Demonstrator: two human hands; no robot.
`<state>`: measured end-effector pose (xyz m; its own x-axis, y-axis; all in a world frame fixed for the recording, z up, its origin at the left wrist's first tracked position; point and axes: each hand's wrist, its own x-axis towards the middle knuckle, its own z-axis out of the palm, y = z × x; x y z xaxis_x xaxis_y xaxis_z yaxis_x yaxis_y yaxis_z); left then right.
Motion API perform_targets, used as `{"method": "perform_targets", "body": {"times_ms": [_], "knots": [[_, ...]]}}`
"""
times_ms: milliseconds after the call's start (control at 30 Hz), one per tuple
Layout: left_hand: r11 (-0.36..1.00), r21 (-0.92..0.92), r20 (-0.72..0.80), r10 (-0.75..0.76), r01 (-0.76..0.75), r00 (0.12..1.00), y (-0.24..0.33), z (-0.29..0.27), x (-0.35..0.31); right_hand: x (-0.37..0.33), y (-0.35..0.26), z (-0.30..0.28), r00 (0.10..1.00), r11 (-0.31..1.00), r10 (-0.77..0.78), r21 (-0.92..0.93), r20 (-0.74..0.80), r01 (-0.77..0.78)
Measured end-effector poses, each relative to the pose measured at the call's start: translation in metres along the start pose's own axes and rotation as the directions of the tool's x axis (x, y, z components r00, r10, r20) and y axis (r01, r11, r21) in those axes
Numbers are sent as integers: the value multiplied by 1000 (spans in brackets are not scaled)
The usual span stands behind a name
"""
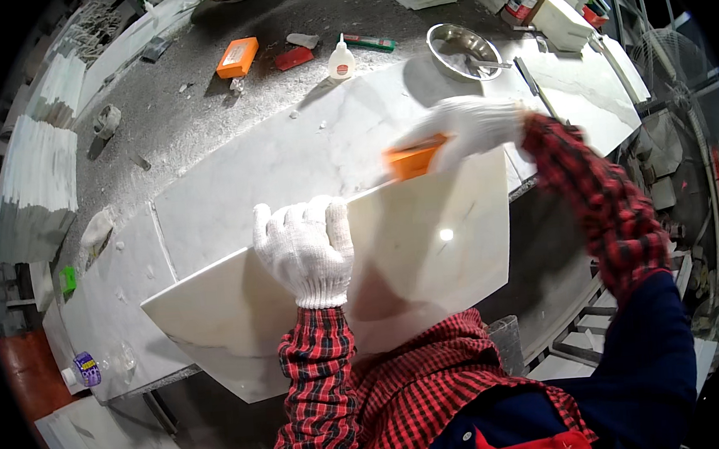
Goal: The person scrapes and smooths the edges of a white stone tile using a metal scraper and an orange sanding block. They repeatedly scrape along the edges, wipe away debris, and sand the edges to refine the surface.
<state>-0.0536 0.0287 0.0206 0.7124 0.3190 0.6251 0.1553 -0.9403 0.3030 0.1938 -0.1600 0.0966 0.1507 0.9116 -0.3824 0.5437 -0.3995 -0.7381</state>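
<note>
A large cream, glossy marble-look tile (435,227) stands tilted on its edge in front of me, leaning against the near side of the bench. My left hand (304,249), in a white knit glove, has its fingers wrapped over the tile's top edge. My right hand (473,126), also gloved and a little blurred, grips an orange sanding block (416,158). That block sits at the tile's top edge, to the right of my left hand. The glove hides part of the block.
Pale marble slabs (230,167) cover the near bench. Farther back are a metal bowl (464,50), a white squeeze bottle (341,61), another orange block (237,58) and a red piece (294,58). Stacked tiles (35,180) stand at left. A purple-labelled bottle (86,370) lies at lower left.
</note>
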Motion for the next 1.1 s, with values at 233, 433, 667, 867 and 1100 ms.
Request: {"method": "perform_targets", "body": {"times_ms": [233,433,667,867,1100], "knots": [[1000,-5,-66,-12,12,998,0,-2,-2,-18,19,-24,984,986,152,-82,90,-144],[999,-34,10,-22,22,1000,6,0,2,18,-20,17,975,975,-218,45,-38,219],[1000,20,-81,10,-9,997,-1,1,-2,-44,-3,-15,955,952,291,-87,-54,-295],[997,48,-115,67,-62,991,2,5,0,-82,12,-1,906,997,-16,-78,-423,-19],[999,37,70,-28,26,997,5,3,1,-20,-18,55,846,882,-361,-438,-394,172]]}}
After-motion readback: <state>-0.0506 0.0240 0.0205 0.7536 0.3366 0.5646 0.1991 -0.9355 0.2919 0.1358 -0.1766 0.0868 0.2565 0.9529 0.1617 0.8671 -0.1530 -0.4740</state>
